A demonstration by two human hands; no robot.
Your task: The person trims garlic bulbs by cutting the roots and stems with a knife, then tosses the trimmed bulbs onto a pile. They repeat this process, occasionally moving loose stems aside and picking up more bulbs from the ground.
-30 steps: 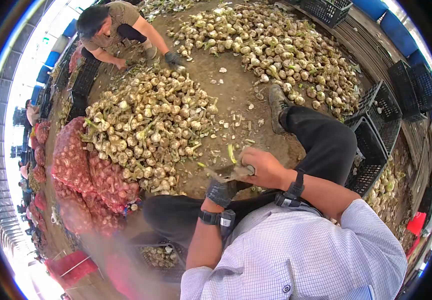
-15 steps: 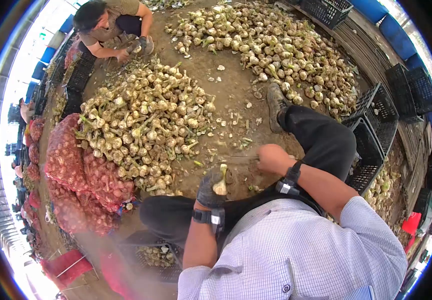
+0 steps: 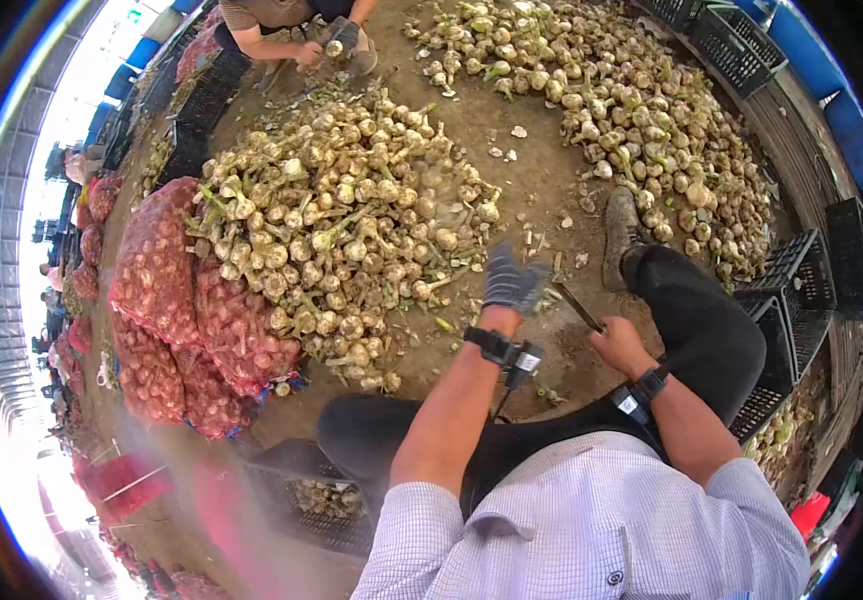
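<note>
My left hand (image 3: 514, 280), in a dark grey glove, reaches out over the ground just right of a heap of garlic bulbs (image 3: 322, 230). Its fingers look spread, somewhat smeared by motion, and no bulb shows in them. My bare right hand (image 3: 620, 345) is closed round the handle of a knife (image 3: 580, 307). The blade points up and left towards the gloved hand, apart from it. Garlic scraps and bits of stalk lie on the dirt under both hands.
A second garlic pile (image 3: 632, 110) spreads at the back right. Red mesh sacks (image 3: 157, 260) of garlic lean at the left. Black crates (image 3: 777, 330) stand by my right leg, and another crate (image 3: 327, 535) by my left. Another person (image 3: 292, 30) crouches behind the heap, a bulb in hand.
My left hand has moved forward and right, and the garlic bulb it held is no longer in it. My right hand has shifted right with the knife. The view has turned.
</note>
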